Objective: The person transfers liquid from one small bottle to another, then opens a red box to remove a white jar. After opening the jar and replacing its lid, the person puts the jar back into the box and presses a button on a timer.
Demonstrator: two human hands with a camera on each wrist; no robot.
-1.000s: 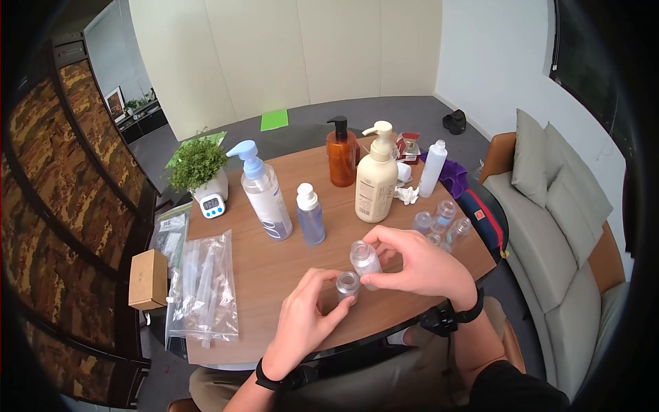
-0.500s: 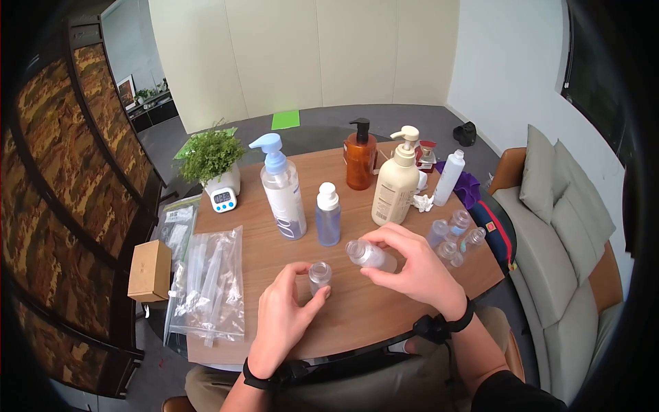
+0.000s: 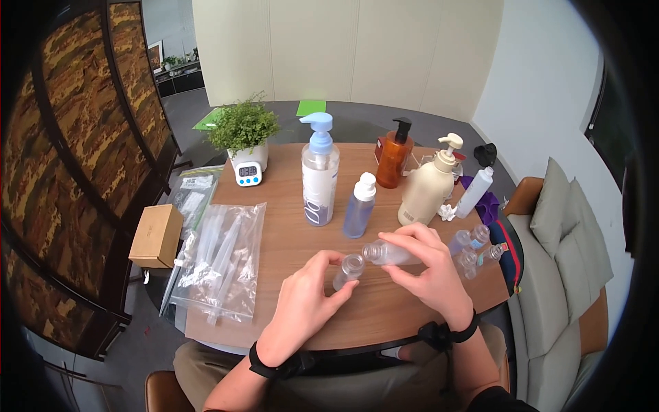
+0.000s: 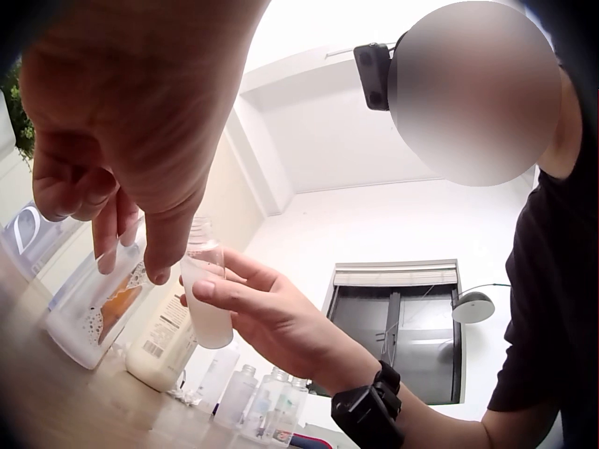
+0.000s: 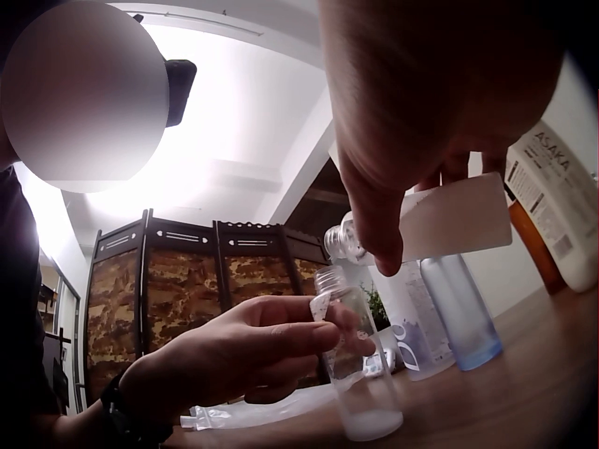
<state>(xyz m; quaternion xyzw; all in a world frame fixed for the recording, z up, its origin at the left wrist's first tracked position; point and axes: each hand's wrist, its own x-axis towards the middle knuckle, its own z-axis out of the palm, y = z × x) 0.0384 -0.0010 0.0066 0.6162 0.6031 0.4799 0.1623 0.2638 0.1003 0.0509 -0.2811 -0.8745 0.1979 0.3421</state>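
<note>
My left hand (image 3: 309,295) grips a small clear bottle (image 3: 348,272) between thumb and fingers. In the right wrist view this bottle leans slightly, its mouth uncapped, with a little whitish liquid at the bottom. My right hand (image 3: 432,271) holds a second uncapped bottle (image 5: 459,217), filled with a cloudy white content. That one lies almost level, its neck pointing left, right at the mouth of the clear bottle. Just behind the hands stand a small blue-tinted pump bottle (image 3: 359,209) and a cream pump bottle (image 3: 427,192).
Several small clear bottles (image 3: 467,261) stand at the table's right edge. Farther back are a blue-topped pump bottle (image 3: 320,178), an amber pump bottle (image 3: 394,161) and a white timer (image 3: 248,173) by a potted plant (image 3: 244,127). Plastic bags (image 3: 226,264) and a cardboard box (image 3: 156,235) lie left.
My right hand has tipped the cloudy bottle from upright to nearly level, its neck now at the clear bottle's mouth. The head view has swung left.
</note>
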